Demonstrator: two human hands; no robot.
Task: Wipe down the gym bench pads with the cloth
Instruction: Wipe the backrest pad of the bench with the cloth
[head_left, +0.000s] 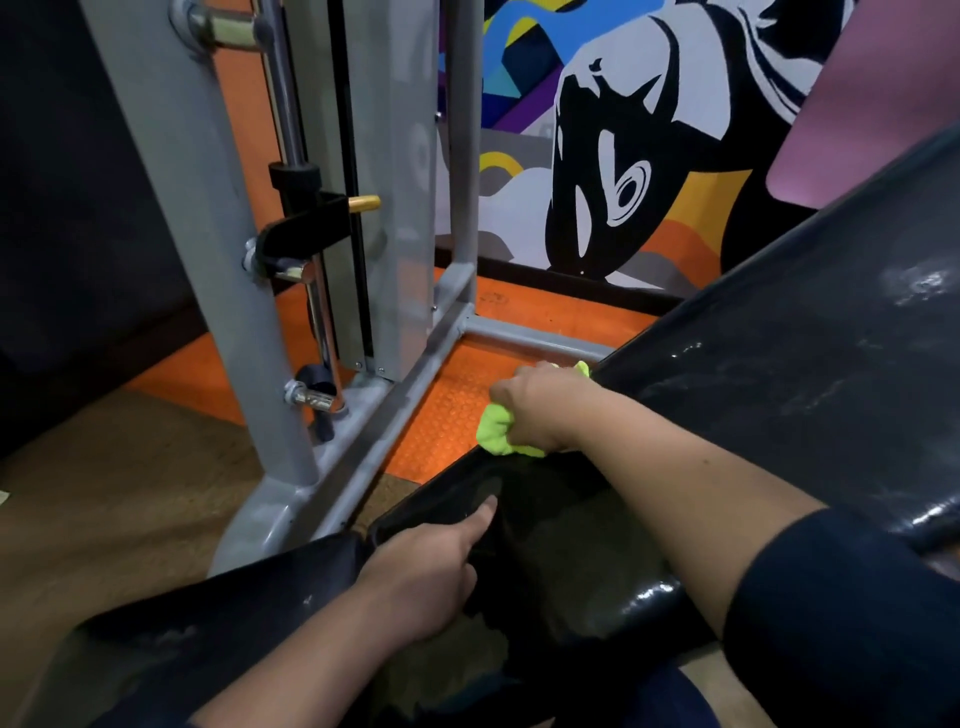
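Note:
A black padded seat (561, 551) fills the lower middle, its surface worn and glossy. A tilted black back pad (810, 364) rises to the right, with wet streaks. My right hand (540, 405) grips a bunched lime-green cloth (496, 428) at the far left edge of the seat, where seat and back pad meet. My left hand (431, 571) rests on the near left part of the seat, one finger stretched forward, the others curled under. A second black pad (218, 613) lies low at the left front.
A grey steel machine frame (270, 322) with chrome rods and a yellow-tipped pin (363, 202) stands left of the bench. Its base bars (410, 374) run along the orange rubber floor (452, 410). A painted mural wall (623, 156) is behind. Brown flooring (104, 493) lies left.

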